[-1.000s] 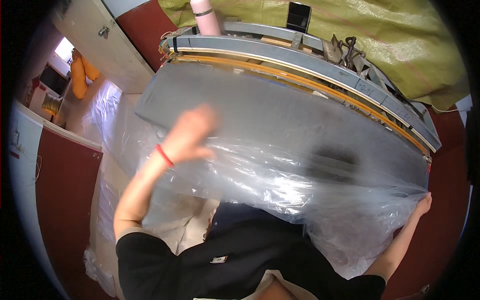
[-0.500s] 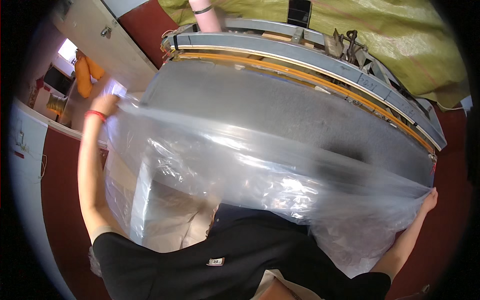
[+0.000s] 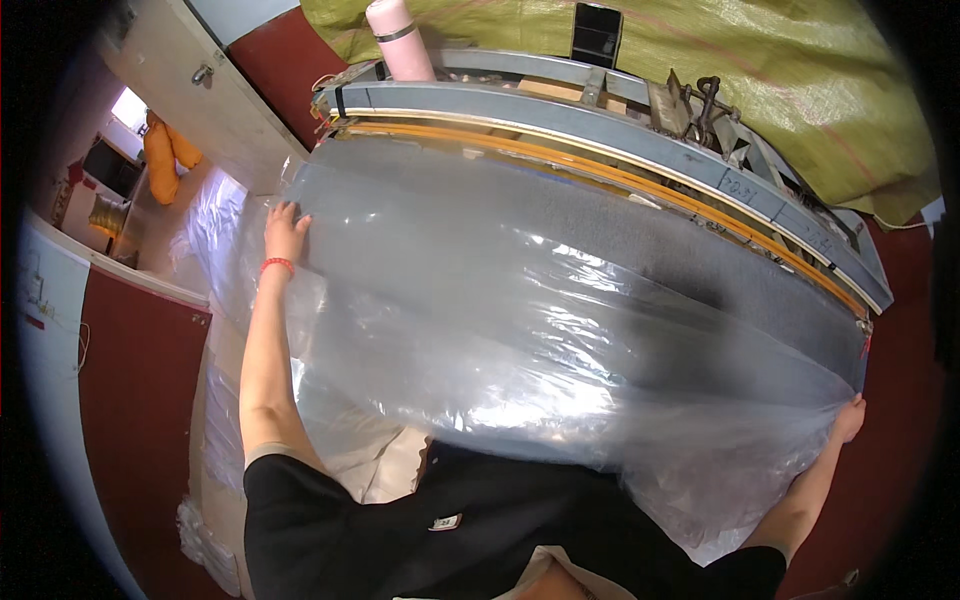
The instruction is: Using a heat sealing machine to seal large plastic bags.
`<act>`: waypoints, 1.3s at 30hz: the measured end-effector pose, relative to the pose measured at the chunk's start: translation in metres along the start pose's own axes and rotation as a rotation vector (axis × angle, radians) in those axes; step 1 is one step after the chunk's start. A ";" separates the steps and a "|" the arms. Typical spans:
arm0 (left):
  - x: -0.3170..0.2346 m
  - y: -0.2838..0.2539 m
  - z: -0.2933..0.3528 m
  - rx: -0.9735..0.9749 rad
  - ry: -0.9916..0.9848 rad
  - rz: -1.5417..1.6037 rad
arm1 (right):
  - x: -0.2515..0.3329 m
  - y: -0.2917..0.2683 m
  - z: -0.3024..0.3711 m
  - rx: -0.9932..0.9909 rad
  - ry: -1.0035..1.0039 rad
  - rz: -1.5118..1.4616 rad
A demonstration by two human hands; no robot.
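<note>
A wide sheet of clear plastic film (image 3: pixel 400 345) lies over most of a grey cloth-topped table (image 3: pixel 640 222). Its far edge slants down from the far left to the near right, and its near part hangs against my black shirt. My left hand (image 3: pixel 287 235) rests on the film at the table's left end, fingers spread and pointing away from me. At the right end, my right hand (image 3: pixel 850 418) is closed on the film's corner, and creases fan out from that grip. Glare hides part of the surface under the film.
Along the table's far side runs a grey metal beam (image 3: pixel 520 108) with an orange strip (image 3: pixel 560 152) before it. A pink bottle (image 3: pixel 400 42), a black phone-like object (image 3: pixel 597 35) and a metal clamp (image 3: pixel 708 105) stand behind. A door (image 3: pixel 190 110) is at the far left.
My left hand has come in from beyond the left end, let go of the film and flattened onto it. The film has settled over the table's left part. My right hand has dropped slightly.
</note>
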State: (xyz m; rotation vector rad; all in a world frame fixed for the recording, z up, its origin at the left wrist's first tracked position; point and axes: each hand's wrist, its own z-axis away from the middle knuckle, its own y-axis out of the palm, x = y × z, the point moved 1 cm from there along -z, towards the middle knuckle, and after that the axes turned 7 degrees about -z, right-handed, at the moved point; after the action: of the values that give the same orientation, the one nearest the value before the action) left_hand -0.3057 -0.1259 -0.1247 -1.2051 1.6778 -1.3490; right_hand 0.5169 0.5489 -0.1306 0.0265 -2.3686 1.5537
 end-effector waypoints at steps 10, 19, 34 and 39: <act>-0.023 0.042 -0.077 0.054 0.122 0.212 | 0.037 -0.016 0.017 -0.032 -0.006 0.101; -0.242 -0.046 -0.020 -0.107 0.279 1.029 | 0.038 -0.004 0.002 -0.132 -0.028 -0.053; -0.629 -0.168 0.375 0.396 1.432 0.703 | 0.020 -0.004 0.004 -0.158 0.002 -0.166; -0.632 -0.154 0.375 0.665 1.320 1.051 | 0.027 -0.011 0.005 -0.143 0.007 -0.181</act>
State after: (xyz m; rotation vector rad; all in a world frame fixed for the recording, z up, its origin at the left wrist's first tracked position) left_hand 0.2956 0.3234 -0.1013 1.1154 1.8029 -1.7190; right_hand 0.4922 0.5442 -0.1157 0.1973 -2.3914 1.2981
